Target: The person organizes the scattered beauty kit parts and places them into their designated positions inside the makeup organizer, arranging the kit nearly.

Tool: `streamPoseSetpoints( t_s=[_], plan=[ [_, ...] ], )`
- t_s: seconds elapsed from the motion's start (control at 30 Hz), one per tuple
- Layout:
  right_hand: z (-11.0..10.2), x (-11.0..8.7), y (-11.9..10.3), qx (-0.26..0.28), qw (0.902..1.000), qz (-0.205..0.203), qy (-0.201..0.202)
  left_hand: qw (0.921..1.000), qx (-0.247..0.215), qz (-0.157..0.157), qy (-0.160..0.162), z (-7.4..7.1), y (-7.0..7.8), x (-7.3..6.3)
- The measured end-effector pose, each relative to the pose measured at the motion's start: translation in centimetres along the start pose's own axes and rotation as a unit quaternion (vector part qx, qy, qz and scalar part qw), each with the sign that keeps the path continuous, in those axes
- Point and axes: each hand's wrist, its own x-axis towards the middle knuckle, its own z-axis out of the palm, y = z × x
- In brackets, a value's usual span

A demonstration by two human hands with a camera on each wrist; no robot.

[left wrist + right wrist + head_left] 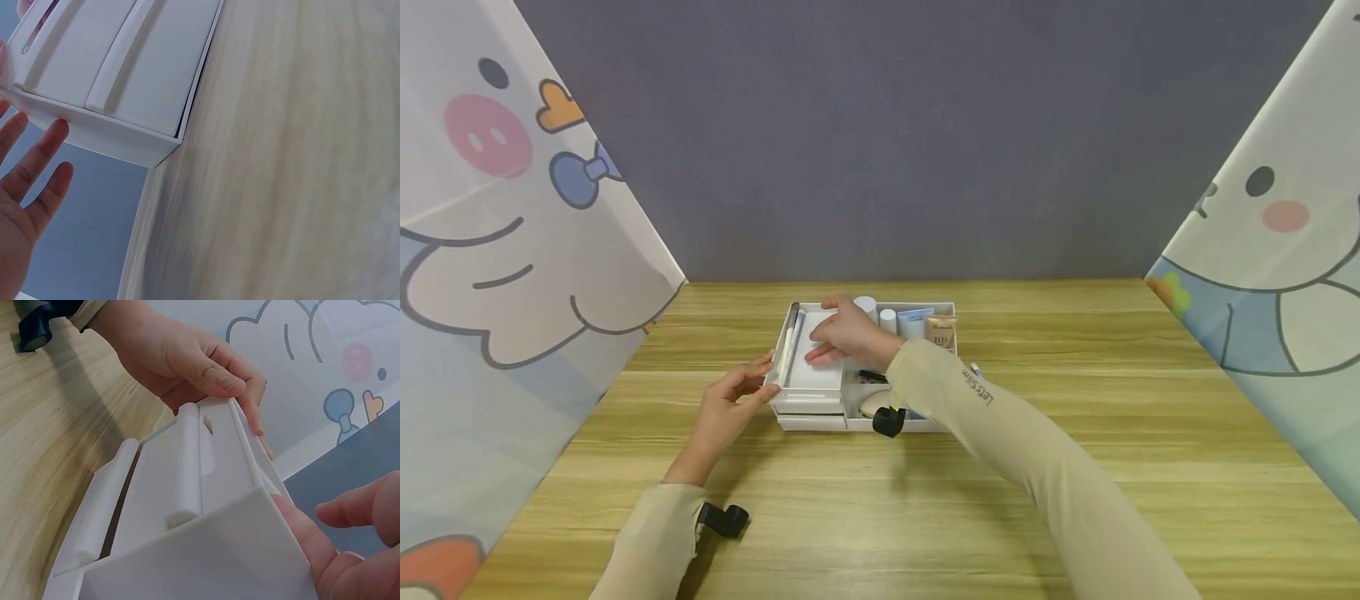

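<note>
A white desktop organizer (808,400) with drawers stands on the table. My left hand (730,400) holds its front left corner, thumb at the front edge and fingers along the left side wall. In the left wrist view, two fingers (47,150) lie fairly straight near that wall. My right hand (850,333) reaches over the left top compartment, its spread fingers at a white, finely textured rectangular surface (803,342). Slim sticks (786,354), one dark-tipped, lie along that compartment's left side. Whether the right fingertips press down cannot be told.
Right of the hand stand a white jar (865,305), a white-capped bottle (887,320), a blue tube (914,323) and a beige tube (940,332). A pale oval item (874,404) lies in a front compartment. My right sleeve (1000,417) covers part of the organizer.
</note>
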Motion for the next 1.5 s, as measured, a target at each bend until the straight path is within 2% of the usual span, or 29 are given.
streamPoseSetpoints(
  t_s=[0.5, 0.77, 0.97, 1.07, 1.4, 1.5],
  plan=[
    [-0.4, -0.1, 0.6, 0.027, 0.9994, -0.014, -0.016, 1.0000, -0.005, 0.001, 0.006, 0.1, -0.4, -0.2],
    [-1.2, -0.7, 1.8, 0.064, 0.9942, -0.074, -0.046, 0.9999, 0.002, -0.012, 0.008, 0.2, -2.3, -0.6],
    [-1.8, -1.9, 2.3, 0.087, 0.9865, -0.114, -0.080, 0.9995, -0.025, 0.013, 0.011, 0.2, -0.9, -0.3],
    [-2.2, -2.5, 2.4, 0.097, 0.9835, -0.124, -0.089, 0.9996, -0.025, 0.014, 0.010, 0.2, -0.5, -0.2],
    [-4.7, -4.9, 2.7, 0.113, 0.9800, -0.132, -0.097, 0.9997, -0.019, 0.008, 0.009, 0.1, -0.3, -0.2],
    [-5.5, -5.6, 2.6, 0.103, 0.9808, -0.137, -0.093, 0.9997, -0.019, 0.012, 0.010, 0.1, -1.0, -0.3]
  ],
)
